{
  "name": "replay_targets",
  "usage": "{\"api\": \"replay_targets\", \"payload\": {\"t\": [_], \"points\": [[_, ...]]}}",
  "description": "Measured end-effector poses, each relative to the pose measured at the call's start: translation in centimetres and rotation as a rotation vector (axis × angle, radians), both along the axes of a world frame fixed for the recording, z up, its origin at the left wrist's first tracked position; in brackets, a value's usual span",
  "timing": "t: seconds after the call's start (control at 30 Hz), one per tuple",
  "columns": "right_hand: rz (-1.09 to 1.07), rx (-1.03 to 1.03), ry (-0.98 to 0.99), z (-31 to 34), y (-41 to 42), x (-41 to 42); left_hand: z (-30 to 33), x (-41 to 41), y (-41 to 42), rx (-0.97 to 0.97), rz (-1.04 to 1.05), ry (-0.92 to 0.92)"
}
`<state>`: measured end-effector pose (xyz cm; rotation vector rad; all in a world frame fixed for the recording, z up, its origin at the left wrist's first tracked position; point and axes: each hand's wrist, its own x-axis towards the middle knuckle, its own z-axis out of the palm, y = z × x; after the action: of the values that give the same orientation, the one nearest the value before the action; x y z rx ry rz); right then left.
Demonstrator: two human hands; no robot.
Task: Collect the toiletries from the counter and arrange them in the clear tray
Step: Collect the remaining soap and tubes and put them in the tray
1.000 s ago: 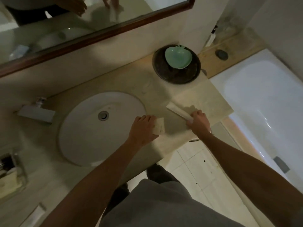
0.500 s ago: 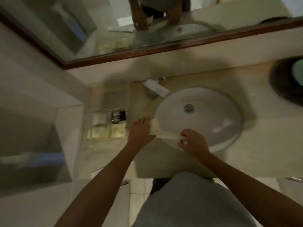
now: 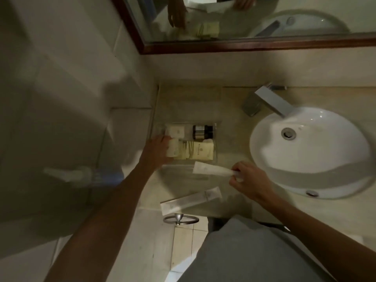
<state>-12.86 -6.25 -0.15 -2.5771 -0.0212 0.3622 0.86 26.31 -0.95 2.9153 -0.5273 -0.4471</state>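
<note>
The clear tray (image 3: pixel 217 139) stands on the counter left of the sink, holding a white box (image 3: pixel 176 131), two dark bottles (image 3: pixel 202 132) and cream sachets (image 3: pixel 195 153). My left hand (image 3: pixel 157 150) is at the tray's left side, closed on a small white packet (image 3: pixel 172 153) that sits inside the tray. My right hand (image 3: pixel 249 179) pinches one end of a long white packet (image 3: pixel 210 170), held just in front of the tray. Another long white packet (image 3: pixel 190 200) lies at the counter's front edge.
The white sink (image 3: pixel 311 153) and steel faucet (image 3: pixel 268 102) lie to the right. A mirror (image 3: pixel 254 21) with a dark wood frame runs along the back wall. A metal ring (image 3: pixel 180 219) hangs below the counter edge. A tiled wall closes the left.
Both hands carried their packets left from the sink's right side across the sink to the tray. The left hand's packet is now down in the tray; the camera swung left.
</note>
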Motion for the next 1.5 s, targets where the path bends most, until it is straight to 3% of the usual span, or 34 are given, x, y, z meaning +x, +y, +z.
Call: {"api": "replay_targets", "payload": {"t": [0.33,0.53,0.63,0.83,0.93,1.03,1.1,1.2,1.33,1.5], "points": [[-0.045,0.01,-0.015,1.4,1.4,3.1,-1.9,-1.2,0.6,-0.205,0.084,-0.044],[0.062,-0.02,-0.072,0.4,8.7,9.5,-1.5,-3.1,2.7,-0.38,0.524,-0.246],[0.119,-0.074,-0.066,-0.9,11.8,12.2,-0.8,-4.7,2.9,-0.429,0.6,-0.305],[0.283,-0.199,-0.173,-0.7,11.0,12.8,-1.4,-7.5,2.9,-0.361,0.431,-0.24],[0.537,-0.174,-0.207,-0.8,10.7,8.9,-1.4,-8.2,2.1,-0.354,0.411,-0.202],[0.781,-0.204,-0.06,-2.2,11.2,3.6,-1.5,-9.3,1.3,-0.366,0.393,-0.221],[0.831,-0.288,0.051,-3.6,10.9,1.4,-2.2,-11.3,1.1,-0.297,0.197,-0.234],[0.794,-0.332,0.139,-4.8,9.6,0.0,-3.9,-15.7,0.9,-0.166,-0.149,-0.021],[0.729,-0.261,0.164,-4.9,8.9,0.0,-4.9,-17.5,0.5,-0.104,-0.241,0.083],[0.398,0.006,0.056,-1.2,8.7,3.5,-2.0,-11.6,0.3,-0.129,0.007,-0.046]]}}
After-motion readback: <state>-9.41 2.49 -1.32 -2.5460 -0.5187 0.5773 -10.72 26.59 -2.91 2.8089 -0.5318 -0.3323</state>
